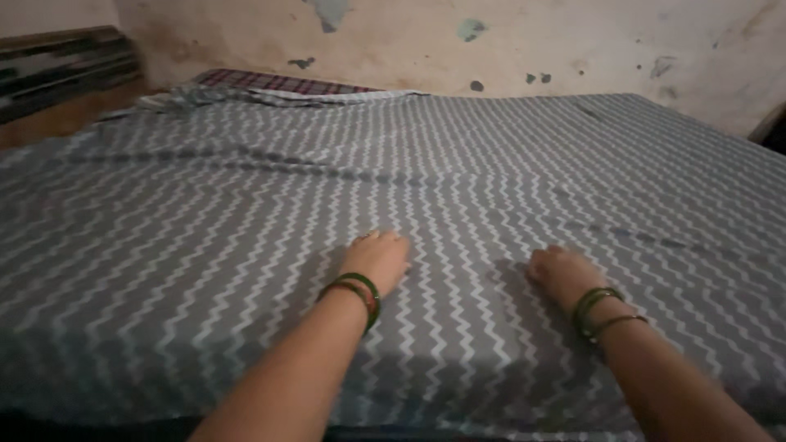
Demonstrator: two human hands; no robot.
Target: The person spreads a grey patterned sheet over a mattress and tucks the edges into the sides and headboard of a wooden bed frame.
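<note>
A grey bedsheet [458,164] with a white zigzag pattern lies spread over the bed, and both hands rest on it near its front edge. The left hand [381,258] lies flat on the sheet, palm down, fingers stretched forward and gripping nothing — green bangles [358,292] ring its wrist. The right hand [563,272] sits just to the right of it, knuckles up, fingers curled under against the cloth; whether it pinches any fabric I cannot tell. At the sheet's far left corner a checked red cloth [274,82] shows beneath a rumpled fold, against the stained wall [508,41].
</note>
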